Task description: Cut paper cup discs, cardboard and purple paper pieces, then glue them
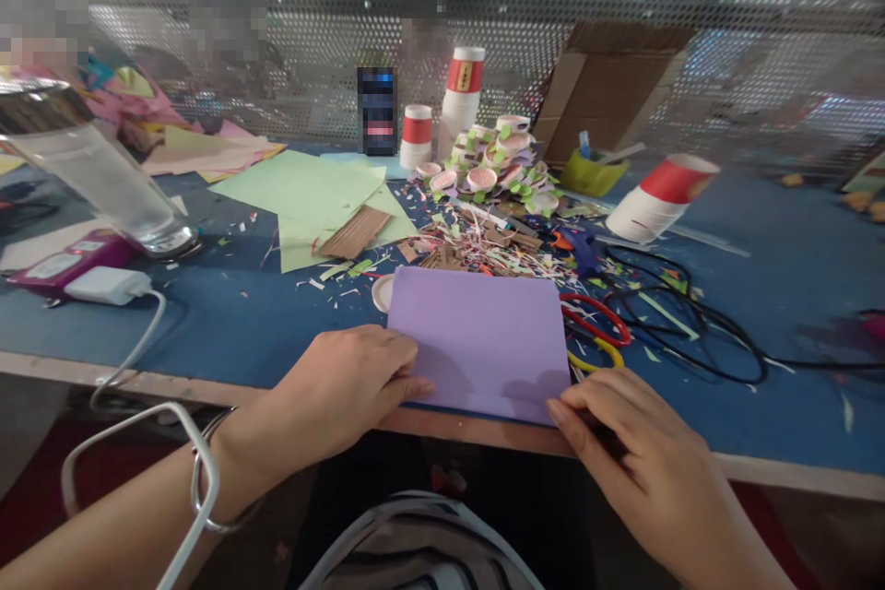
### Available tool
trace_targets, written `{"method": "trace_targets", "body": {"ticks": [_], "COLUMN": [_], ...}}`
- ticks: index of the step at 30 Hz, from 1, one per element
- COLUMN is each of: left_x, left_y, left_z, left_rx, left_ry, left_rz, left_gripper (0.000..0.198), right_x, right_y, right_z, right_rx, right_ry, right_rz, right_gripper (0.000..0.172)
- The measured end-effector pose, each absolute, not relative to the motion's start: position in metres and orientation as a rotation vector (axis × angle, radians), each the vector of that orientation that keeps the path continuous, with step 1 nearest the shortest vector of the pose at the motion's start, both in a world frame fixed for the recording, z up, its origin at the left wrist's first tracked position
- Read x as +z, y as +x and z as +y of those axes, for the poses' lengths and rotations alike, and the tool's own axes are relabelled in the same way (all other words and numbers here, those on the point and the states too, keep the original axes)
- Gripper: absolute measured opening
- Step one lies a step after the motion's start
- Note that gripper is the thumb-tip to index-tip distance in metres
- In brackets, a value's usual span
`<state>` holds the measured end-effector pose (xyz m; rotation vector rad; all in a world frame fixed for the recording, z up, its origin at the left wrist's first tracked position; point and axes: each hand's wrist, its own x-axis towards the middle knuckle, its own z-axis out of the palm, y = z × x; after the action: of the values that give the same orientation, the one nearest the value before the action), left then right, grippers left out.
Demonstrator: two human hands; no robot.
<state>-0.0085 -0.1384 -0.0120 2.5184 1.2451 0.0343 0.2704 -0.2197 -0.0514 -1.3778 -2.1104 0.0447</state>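
A sheet of purple paper (477, 336) lies at the front edge of the blue table, a faint crease running along its near side. My left hand (359, 373) is closed on the paper's left edge, thumb and curled fingers resting there. At the near right corner, my right hand (622, 442) pinches the paper between thumb and fingers. Scissors with red and yellow handles (608, 324) stick out from under the sheet's right side. A small white disc (382, 293) shows partly beyond its left edge.
Paper scraps (463, 240) and small decorated cups (490, 161) lie behind the sheet. Green paper (297, 194) and a glass bottle (111, 175) are left. A blue glue gun (585, 249), black cable (719, 359) and tilted paper cups (660, 198) are right. A white cable (183, 419) crosses my left forearm.
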Motion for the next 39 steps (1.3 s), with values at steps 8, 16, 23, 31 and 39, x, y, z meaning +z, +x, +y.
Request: {"method": "trace_targets", "body": {"ticks": [8, 16, 23, 31, 39], "left_x": [-0.02, -0.028, -0.023, -0.034, -0.043], "left_y": [-0.013, -0.013, -0.013, 0.007, 0.01], "left_z": [-0.145, -0.152, -0.158, -0.192, -0.207], "left_rx": [0.14, 0.424, 0.291, 0.327, 0.32], "left_ry": [2.668, 2.956, 3.03, 3.161, 3.241], "left_rz": [1.205, 0.964, 0.735, 0.822, 0.914], "left_gripper": [0.027, 0.037, 0.043, 0.037, 0.052], "right_x": [-0.055, -0.058, -0.059, -0.063, -0.063], "right_y": [0.27, 0.27, 0.271, 0.271, 0.268], "right_z": [-0.221, -0.224, -0.221, -0.227, -0.224], "right_rx": [0.009, -0.027, -0.028, -0.067, -0.109], "right_ry": [-1.392, -1.426, -1.423, -1.467, -1.47], "right_rz": [-2.122, -2.122, -2.142, -2.045, -2.008], "right_gripper": [0.01, 0.014, 0.014, 0.015, 0.015]}}
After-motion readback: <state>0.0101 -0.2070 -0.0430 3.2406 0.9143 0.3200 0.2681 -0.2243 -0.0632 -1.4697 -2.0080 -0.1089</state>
